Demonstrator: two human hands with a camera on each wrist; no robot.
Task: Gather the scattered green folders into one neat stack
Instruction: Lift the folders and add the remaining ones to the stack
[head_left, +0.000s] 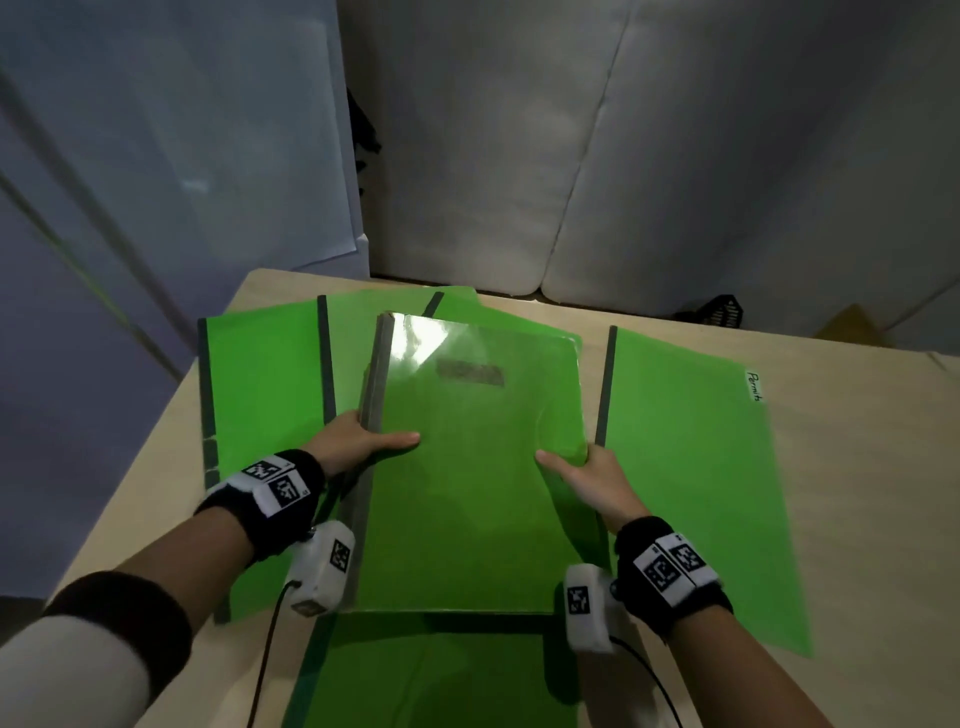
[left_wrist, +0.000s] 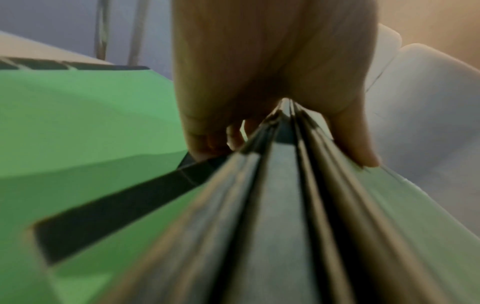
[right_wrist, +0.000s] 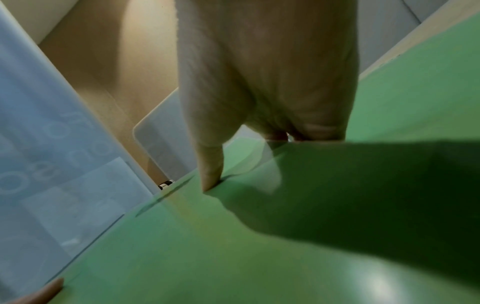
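- Your left hand grips the stack at its dark spine edge, thumb on top and fingers underneath.
- Your right hand pinches the stack's right edge, thumb on the cover.
- The stack is held above the tabletop, over a folder at the near edge.
- Loose folders lie flat: two overlapping at the left, one to the right with a handwritten tab.

Dim room, glare on top folder — wrist views blurred, edges warped.
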